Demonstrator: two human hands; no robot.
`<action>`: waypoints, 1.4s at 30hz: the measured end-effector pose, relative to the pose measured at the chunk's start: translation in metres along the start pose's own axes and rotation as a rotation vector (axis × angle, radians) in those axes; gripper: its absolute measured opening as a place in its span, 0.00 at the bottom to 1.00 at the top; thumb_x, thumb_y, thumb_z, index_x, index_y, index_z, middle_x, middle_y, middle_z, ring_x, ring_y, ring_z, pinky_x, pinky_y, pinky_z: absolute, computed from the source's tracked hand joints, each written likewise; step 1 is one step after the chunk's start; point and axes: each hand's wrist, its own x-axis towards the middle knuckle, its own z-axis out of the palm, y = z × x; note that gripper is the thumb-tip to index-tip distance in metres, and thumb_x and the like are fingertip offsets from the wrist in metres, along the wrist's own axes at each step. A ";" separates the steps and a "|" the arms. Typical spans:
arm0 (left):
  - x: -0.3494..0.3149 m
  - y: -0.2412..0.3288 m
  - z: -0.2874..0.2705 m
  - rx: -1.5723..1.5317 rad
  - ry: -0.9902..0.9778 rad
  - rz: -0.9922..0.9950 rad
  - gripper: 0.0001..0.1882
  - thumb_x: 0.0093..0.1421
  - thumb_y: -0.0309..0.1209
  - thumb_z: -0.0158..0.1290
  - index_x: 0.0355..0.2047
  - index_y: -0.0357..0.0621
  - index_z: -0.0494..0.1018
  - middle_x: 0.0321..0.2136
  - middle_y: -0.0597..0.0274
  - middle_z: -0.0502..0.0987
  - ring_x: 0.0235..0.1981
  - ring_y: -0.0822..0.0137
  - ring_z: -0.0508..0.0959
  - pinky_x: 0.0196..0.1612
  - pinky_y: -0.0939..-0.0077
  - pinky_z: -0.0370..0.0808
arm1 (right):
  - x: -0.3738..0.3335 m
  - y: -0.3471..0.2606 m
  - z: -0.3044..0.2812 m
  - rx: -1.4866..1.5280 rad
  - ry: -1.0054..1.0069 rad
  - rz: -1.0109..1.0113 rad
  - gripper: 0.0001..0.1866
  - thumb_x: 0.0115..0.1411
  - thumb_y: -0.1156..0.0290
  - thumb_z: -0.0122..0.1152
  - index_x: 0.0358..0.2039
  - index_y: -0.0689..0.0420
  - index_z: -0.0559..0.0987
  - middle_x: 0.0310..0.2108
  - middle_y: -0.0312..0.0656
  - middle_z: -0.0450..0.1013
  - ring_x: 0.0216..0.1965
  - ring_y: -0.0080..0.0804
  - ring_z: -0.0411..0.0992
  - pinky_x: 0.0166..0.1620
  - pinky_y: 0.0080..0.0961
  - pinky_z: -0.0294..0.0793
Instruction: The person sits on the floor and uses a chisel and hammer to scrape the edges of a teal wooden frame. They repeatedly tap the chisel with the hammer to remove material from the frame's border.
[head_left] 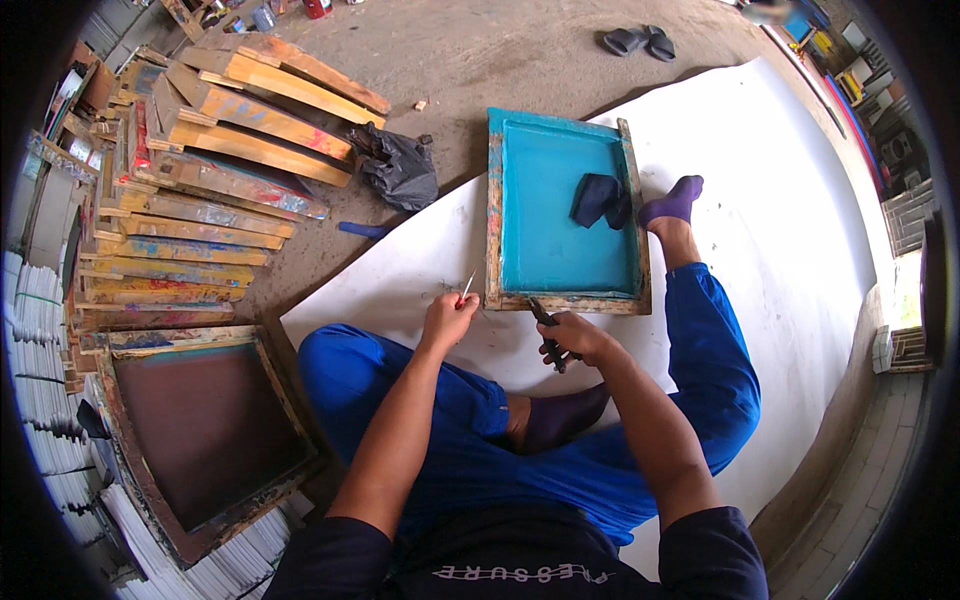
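Note:
My left hand [450, 320] is closed round a thin, pointed metal tool [469, 284]; its exact kind is too small to make out. It stays just left of the near left corner of a screen-printing frame [496, 210] with worn wooden sides and teal mesh. My right hand [584, 338] grips dark pliers [543, 316], whose jaws meet the frame's near wooden side. The handles run down through my fingers. On the mesh lies a dark folded cloth [596, 199], towards the right side. The frame rests on a white sheet between my legs.
Several wooden frames [200, 225] stand stacked at the left, with a brown-mesh frame [205, 430] below them. A black plastic bag [398, 168] and a blue strip [362, 229] lie beside the white sheet [770, 190]. Black slippers [640, 42] are at the far side. Paper stacks [40, 350] line the left.

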 end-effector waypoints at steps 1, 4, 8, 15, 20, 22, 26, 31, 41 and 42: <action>0.000 -0.002 0.002 0.022 0.000 0.064 0.17 0.64 0.43 0.58 0.32 0.40 0.84 0.20 0.56 0.82 0.17 0.63 0.80 0.24 0.66 0.75 | 0.001 -0.003 -0.002 -0.035 -0.004 0.002 0.21 0.70 0.56 0.57 0.43 0.65 0.75 0.32 0.47 0.78 0.28 0.36 0.81 0.26 0.36 0.80; 0.001 -0.004 0.003 0.111 -0.061 0.092 0.16 0.64 0.42 0.59 0.38 0.40 0.85 0.19 0.57 0.80 0.17 0.69 0.78 0.21 0.69 0.72 | 0.005 -0.012 -0.010 -0.118 -0.023 0.068 0.21 0.69 0.57 0.57 0.42 0.67 0.76 0.30 0.47 0.78 0.26 0.36 0.81 0.23 0.35 0.79; -0.001 0.001 0.000 0.045 -0.173 -0.063 0.17 0.64 0.42 0.60 0.37 0.39 0.85 0.16 0.59 0.77 0.14 0.69 0.75 0.19 0.70 0.71 | 0.012 -0.028 -0.018 -0.219 -0.021 0.154 0.22 0.69 0.56 0.57 0.39 0.67 0.75 0.26 0.48 0.76 0.23 0.37 0.80 0.19 0.38 0.80; -0.001 0.000 0.001 0.127 -0.173 0.010 0.19 0.61 0.43 0.62 0.25 0.37 0.81 0.12 0.57 0.73 0.13 0.65 0.75 0.21 0.65 0.71 | 0.015 -0.047 -0.014 -0.394 0.002 0.214 0.20 0.67 0.60 0.55 0.37 0.70 0.74 0.27 0.50 0.77 0.21 0.38 0.79 0.16 0.38 0.77; 0.002 -0.001 0.003 0.074 -0.187 -0.055 0.20 0.58 0.42 0.63 0.22 0.36 0.78 0.14 0.48 0.73 0.17 0.57 0.77 0.27 0.59 0.71 | 0.012 -0.032 0.001 -0.487 0.090 0.157 0.19 0.65 0.62 0.53 0.40 0.70 0.75 0.30 0.53 0.79 0.25 0.42 0.80 0.22 0.41 0.79; 0.002 0.000 0.003 0.095 -0.158 0.013 0.19 0.59 0.41 0.63 0.23 0.36 0.78 0.12 0.56 0.72 0.15 0.66 0.74 0.23 0.65 0.70 | 0.013 -0.021 0.010 -0.592 0.205 0.074 0.18 0.64 0.63 0.52 0.39 0.69 0.77 0.32 0.56 0.80 0.29 0.49 0.82 0.29 0.46 0.81; -0.001 0.003 0.002 0.110 -0.156 -0.018 0.20 0.59 0.41 0.63 0.22 0.35 0.77 0.13 0.60 0.72 0.16 0.70 0.74 0.23 0.66 0.70 | 0.015 0.002 0.031 -0.741 0.472 -0.104 0.18 0.65 0.61 0.51 0.42 0.65 0.77 0.35 0.64 0.79 0.41 0.65 0.79 0.48 0.54 0.77; 0.000 0.003 0.003 0.103 -0.144 0.025 0.19 0.59 0.39 0.62 0.22 0.34 0.76 0.13 0.52 0.72 0.17 0.62 0.75 0.27 0.60 0.71 | 0.015 0.016 0.044 -0.726 0.552 -0.111 0.18 0.67 0.60 0.50 0.44 0.63 0.76 0.34 0.63 0.79 0.38 0.66 0.79 0.46 0.58 0.76; -0.008 0.020 -0.008 -0.267 -0.120 -0.151 0.12 0.64 0.37 0.60 0.37 0.39 0.82 0.20 0.65 0.79 0.12 0.76 0.70 0.15 0.77 0.65 | 0.005 0.034 0.069 -0.585 0.506 -0.307 0.18 0.68 0.57 0.53 0.46 0.60 0.74 0.31 0.64 0.79 0.37 0.67 0.78 0.43 0.58 0.76; -0.010 0.022 -0.010 -0.298 -0.156 -0.129 0.13 0.64 0.37 0.59 0.37 0.38 0.82 0.22 0.65 0.79 0.12 0.76 0.69 0.15 0.77 0.64 | 0.005 0.033 0.075 -0.540 0.468 -0.359 0.18 0.67 0.57 0.54 0.46 0.60 0.75 0.32 0.62 0.79 0.35 0.65 0.79 0.42 0.57 0.77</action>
